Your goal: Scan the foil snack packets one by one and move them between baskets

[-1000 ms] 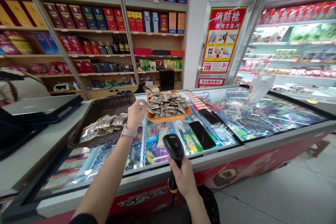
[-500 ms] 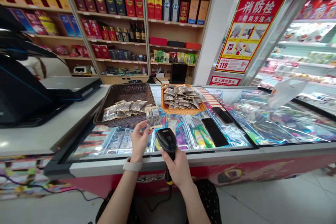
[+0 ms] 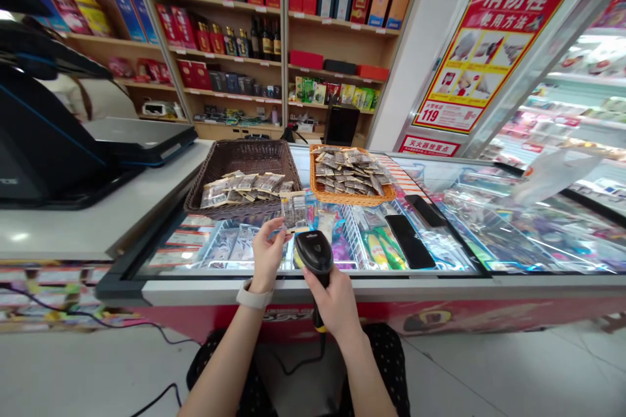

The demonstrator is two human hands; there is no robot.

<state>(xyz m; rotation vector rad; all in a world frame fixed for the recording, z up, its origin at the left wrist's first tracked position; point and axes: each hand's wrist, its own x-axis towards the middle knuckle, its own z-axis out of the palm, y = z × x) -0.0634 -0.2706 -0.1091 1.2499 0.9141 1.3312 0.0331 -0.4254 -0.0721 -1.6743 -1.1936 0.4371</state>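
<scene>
Between the thumb and fingers of my left hand (image 3: 268,251) is the lower edge of a small clear snack packet (image 3: 294,210), held upright above the glass. My right hand (image 3: 335,303) is wrapped round the handle of a black barcode scanner (image 3: 314,252), whose head points forward beside the packet. Just behind my left hand stands a dark brown wicker basket (image 3: 244,155) with several similar packets (image 3: 244,187) in its front part. To its right an orange wicker basket (image 3: 352,199) is heaped with more packets (image 3: 349,169).
Both baskets rest on a glass-topped freezer (image 3: 195,287). Two black phones (image 3: 409,241) lie on the glass at right. A counter (image 3: 59,234) with a black scale (image 3: 137,140) is at left. The scanner's cable (image 3: 300,365) hangs below. A plastic bag (image 3: 557,172) sits far right.
The camera view has tilted down and turned slightly, so the shelves sit higher. Both hands keep their holds on the packet and the scanner, at much the same distance apart.
</scene>
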